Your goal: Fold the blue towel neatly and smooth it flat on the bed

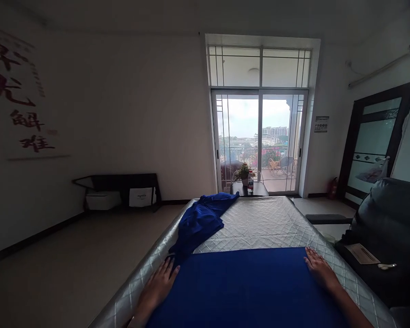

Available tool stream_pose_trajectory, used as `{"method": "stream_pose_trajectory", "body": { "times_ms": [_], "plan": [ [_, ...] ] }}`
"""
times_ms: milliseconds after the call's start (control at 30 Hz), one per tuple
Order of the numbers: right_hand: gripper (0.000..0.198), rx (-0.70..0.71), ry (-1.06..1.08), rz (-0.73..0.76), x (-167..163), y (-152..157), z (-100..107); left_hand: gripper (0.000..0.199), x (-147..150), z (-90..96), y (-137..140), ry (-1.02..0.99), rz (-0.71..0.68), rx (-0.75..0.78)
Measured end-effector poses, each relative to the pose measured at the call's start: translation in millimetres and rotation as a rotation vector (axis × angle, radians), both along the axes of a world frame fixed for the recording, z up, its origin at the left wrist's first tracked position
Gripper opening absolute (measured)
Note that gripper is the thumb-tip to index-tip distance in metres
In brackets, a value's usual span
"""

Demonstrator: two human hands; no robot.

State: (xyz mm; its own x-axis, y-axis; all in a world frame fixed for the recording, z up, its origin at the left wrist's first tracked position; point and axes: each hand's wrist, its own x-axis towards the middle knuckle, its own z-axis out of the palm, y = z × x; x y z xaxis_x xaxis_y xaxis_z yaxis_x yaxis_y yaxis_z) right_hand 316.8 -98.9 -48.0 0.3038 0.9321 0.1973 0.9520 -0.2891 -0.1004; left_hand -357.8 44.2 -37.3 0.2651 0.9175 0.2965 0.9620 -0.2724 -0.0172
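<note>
A blue cloth [246,287] lies spread flat over the near part of a silver quilted padded surface [259,218]. At the cloth's far left corner rests my left hand [162,275], palm down with fingers stretched out. My right hand [319,266] lies flat at the far right corner, its fingers extended on the cloth's edge. Neither hand grips anything that I can see. Beyond my left hand a crumpled blue cloth [201,221] is bunched along the left side; whether it joins the flat one I cannot tell.
A small dark table [239,189] with a potted plant [245,172] and a bottle [250,182] stands beyond the far end. On the right is a black armchair [389,218] with a card [362,253] on it. A low black bench [123,181] lines the left wall.
</note>
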Motion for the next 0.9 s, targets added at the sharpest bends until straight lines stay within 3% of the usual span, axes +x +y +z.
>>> {"method": "stream_pose_trajectory", "body": {
  "times_ms": [133, 267, 400, 500, 667, 800, 900],
  "plan": [
    [0.068, 0.003, 0.006, -0.002, -0.5, 0.1, 0.4, 0.056, 3.4, 6.9, -5.6, 0.088, 0.017, -0.13],
    [0.066, 0.016, 0.011, -0.039, -4.8, -4.3, 7.6, 0.054, 2.0, 11.3, -8.7, 0.071, 0.01, -0.151],
    [0.064, 0.009, -0.064, -0.035, -18.8, -6.7, 25.4, 0.053, 16.3, 25.6, -8.9, -0.033, 0.114, -0.125],
    [0.061, 0.043, -0.098, 0.047, -54.9, -0.9, 46.3, 0.06, 54.7, 44.6, -14.2, -0.095, 0.106, -0.028],
    [0.06, 0.033, 0.061, 0.302, -172.0, 23.2, 76.8, 0.053, 163.4, 66.9, -33.6, -0.111, -0.174, -0.063],
    [0.062, -0.026, 0.173, 0.449, -250.3, 41.6, 76.9, 0.055, 230.3, 57.4, -44.0, -0.146, -0.307, -0.119],
    [0.065, -0.067, 0.211, 0.446, -271.5, 47.4, 66.9, 0.054, 246.7, 43.7, -46.6, -0.125, -0.306, -0.124]
  ]
}}
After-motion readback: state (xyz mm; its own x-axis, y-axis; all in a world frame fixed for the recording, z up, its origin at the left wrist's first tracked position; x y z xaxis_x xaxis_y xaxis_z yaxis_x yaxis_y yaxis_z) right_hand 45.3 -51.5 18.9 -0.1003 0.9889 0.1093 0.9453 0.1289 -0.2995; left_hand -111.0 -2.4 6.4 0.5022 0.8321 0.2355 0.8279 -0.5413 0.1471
